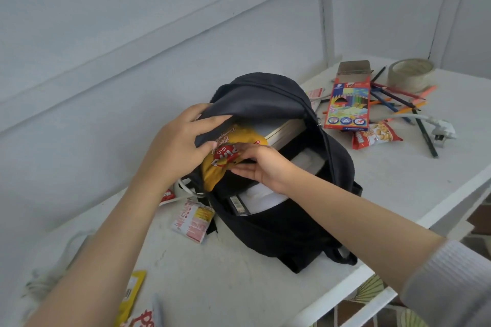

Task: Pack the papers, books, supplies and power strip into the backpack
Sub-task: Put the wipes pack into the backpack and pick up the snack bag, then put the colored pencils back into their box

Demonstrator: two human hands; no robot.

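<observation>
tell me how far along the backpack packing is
Done: books and papers already sit inside the open backpack. In hand: left hand holds the flap while right hand pushes in a yellow snack bag. Left: pencil box, loose pencils, tape, plug.

A black backpack is seen on a white bench. In its opening a yellow snack packet with a red logo is shown. Beside the backpack, a red, multicoloured pencil box is seen.
</observation>
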